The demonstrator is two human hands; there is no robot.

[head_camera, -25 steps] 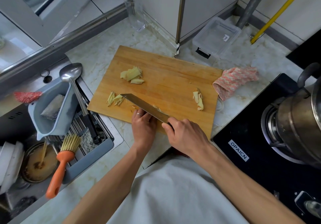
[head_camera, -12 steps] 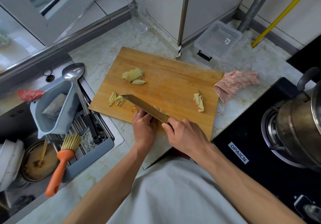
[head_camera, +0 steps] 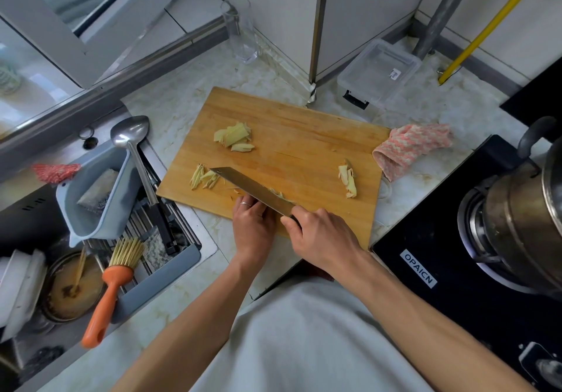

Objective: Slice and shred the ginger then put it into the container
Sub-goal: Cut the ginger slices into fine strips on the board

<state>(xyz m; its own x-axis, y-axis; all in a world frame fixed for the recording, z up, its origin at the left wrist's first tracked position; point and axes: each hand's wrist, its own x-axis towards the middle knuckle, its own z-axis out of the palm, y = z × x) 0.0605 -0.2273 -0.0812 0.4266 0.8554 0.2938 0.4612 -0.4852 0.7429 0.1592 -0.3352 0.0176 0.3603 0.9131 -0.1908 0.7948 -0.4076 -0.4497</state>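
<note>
A wooden cutting board [head_camera: 304, 136] lies on the marble counter. On it are a pile of ginger slices [head_camera: 233, 136], a small heap of shreds [head_camera: 204, 176] and ginger scraps [head_camera: 347, 178] at the right. My right hand [head_camera: 322, 236] grips the handle of a cleaver [head_camera: 252, 189], whose blade lies across the board's near edge. My left hand [head_camera: 251, 224], fingers curled, holds down a bit of ginger right beside the blade; that ginger is mostly hidden. A clear plastic container [head_camera: 380, 72] stands behind the board.
A sink [head_camera: 100, 239] at the left holds a grey basket, a ladle [head_camera: 133, 148] and an orange brush [head_camera: 109, 288]. A pink cloth [head_camera: 410, 145] lies right of the board. A black stove [head_camera: 456, 270] with a steel pot [head_camera: 523, 218] is at right. A glass [head_camera: 241, 29] stands behind.
Both hands and the cleaver stay in the same place on the board; the view has shifted slightly.
</note>
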